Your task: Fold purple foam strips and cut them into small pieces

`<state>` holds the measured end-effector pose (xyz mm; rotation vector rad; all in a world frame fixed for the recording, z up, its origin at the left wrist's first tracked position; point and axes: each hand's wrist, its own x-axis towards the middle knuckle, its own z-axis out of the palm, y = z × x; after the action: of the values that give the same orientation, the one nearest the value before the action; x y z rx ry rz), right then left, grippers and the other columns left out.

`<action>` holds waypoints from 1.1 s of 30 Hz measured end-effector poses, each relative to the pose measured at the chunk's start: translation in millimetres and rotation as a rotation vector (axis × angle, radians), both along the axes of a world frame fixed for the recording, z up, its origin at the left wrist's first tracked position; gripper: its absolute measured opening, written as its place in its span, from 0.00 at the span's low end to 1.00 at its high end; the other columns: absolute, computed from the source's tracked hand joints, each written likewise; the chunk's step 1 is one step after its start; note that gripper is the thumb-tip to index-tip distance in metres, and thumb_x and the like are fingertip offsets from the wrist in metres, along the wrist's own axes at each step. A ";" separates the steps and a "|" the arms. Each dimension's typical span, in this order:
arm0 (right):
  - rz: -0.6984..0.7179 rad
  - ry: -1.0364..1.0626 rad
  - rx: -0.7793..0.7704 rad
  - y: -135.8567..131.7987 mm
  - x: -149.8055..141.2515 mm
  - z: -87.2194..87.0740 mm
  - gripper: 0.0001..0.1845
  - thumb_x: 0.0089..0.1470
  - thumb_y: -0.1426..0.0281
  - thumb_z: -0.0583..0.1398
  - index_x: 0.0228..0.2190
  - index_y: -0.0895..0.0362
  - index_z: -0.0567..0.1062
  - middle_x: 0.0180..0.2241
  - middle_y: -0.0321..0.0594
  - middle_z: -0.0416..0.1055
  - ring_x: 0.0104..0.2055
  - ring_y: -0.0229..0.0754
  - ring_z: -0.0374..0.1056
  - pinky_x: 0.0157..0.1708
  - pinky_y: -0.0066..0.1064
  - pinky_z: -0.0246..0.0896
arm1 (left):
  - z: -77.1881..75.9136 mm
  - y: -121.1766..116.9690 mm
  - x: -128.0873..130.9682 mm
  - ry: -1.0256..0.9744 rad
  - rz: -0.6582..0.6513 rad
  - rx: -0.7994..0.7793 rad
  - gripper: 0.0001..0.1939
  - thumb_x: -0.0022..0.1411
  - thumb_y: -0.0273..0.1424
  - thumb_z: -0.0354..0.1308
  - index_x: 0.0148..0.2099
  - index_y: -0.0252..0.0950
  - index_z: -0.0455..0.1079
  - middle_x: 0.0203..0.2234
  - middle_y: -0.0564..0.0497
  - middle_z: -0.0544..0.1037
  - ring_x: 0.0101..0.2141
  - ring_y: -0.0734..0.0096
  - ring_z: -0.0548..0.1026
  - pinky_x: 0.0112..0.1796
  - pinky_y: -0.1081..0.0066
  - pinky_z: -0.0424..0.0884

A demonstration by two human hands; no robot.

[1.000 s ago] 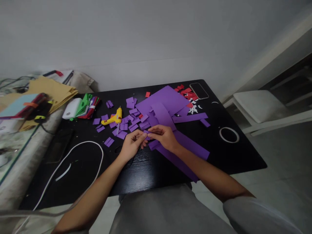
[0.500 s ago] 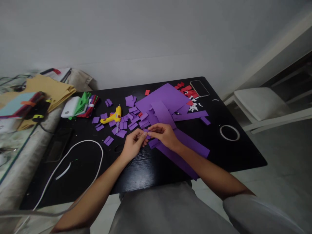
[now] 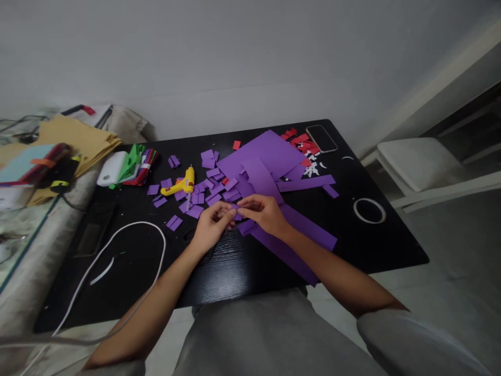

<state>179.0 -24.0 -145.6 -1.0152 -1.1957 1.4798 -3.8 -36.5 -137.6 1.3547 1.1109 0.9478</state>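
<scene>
Between my two hands is a small purple piece of craft sheet (image 3: 237, 213), pinched at the fingertips and partly covered by them. My left hand (image 3: 214, 223) closes on its left side, my right hand (image 3: 263, 213) on its right. Under and beyond the right hand lie a large purple sheet (image 3: 270, 149) and long purple strips (image 3: 305, 232). Many small purple pieces (image 3: 213, 188) are scattered just past the left hand, some with a crease or slit across them. A yellow glue gun (image 3: 183, 183) rests among them.
On the black table (image 3: 376, 245) are a phone (image 3: 321, 139), red scraps (image 3: 300, 140), white scraps (image 3: 311, 168) and a white ring (image 3: 369, 210). A white cable (image 3: 146, 224) loops at left. Bundled coloured strips (image 3: 139, 164) and brown envelopes (image 3: 78, 137) lie farther left. A chair (image 3: 420, 164) stands at right.
Both hands stay together on the small purple piece, with only slight finger movement. The view has shifted a little; the things on the table have not visibly moved.
</scene>
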 end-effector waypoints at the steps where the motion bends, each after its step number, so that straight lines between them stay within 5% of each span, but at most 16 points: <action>1: 0.007 0.014 -0.015 0.1 0.3 0.5 0.14 0.43 0.65 0.72 0.33 0.57 0.80 0.30 0.37 0.80 0.32 0.40 0.76 0.38 0.34 0.74 | 0.9 0.8 -2.1 0.018 0.008 0.072 0.16 0.62 0.42 0.63 0.46 0.36 0.71 0.28 0.52 0.76 0.26 0.73 0.74 0.28 0.74 0.72; 6: 0.032 0.072 -0.078 1.0 3.2 4.1 0.17 0.43 0.67 0.72 0.36 0.56 0.78 0.28 0.35 0.79 0.29 0.38 0.74 0.36 0.33 0.73 | 10.3 4.6 -14.8 0.330 -0.166 0.490 0.19 0.62 0.35 0.66 0.54 0.40 0.73 0.42 0.47 0.76 0.33 0.71 0.74 0.40 0.66 0.73; 11: 0.040 0.090 -0.099 1.8 4.9 6.7 0.18 0.41 0.68 0.72 0.37 0.56 0.78 0.28 0.33 0.79 0.26 0.36 0.72 0.33 0.30 0.71 | 14.1 6.7 -20.0 0.400 -0.188 0.580 0.24 0.61 0.37 0.67 0.58 0.41 0.70 0.37 0.49 0.76 0.34 0.68 0.74 0.41 0.65 0.73; 26: 0.071 0.031 -0.070 -0.1 4.5 7.8 0.15 0.41 0.68 0.72 0.34 0.56 0.80 0.30 0.35 0.80 0.34 0.39 0.76 0.41 0.33 0.72 | 10.8 4.3 -20.5 0.446 -0.147 0.603 0.21 0.57 0.39 0.70 0.50 0.39 0.73 0.34 0.50 0.78 0.33 0.68 0.77 0.38 0.68 0.73; 33: 0.055 -0.003 -0.030 -0.3 3.4 4.1 0.17 0.42 0.65 0.72 0.36 0.56 0.78 0.33 0.37 0.80 0.36 0.42 0.77 0.43 0.36 0.73 | 11.4 4.6 -22.1 0.392 -0.197 0.416 0.26 0.55 0.40 0.71 0.53 0.39 0.69 0.33 0.51 0.77 0.34 0.66 0.76 0.38 0.67 0.73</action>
<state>182.4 -24.3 -141.5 -1.0122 -1.2155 1.5430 -25.9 -31.9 -126.2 2.0174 1.0738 0.8137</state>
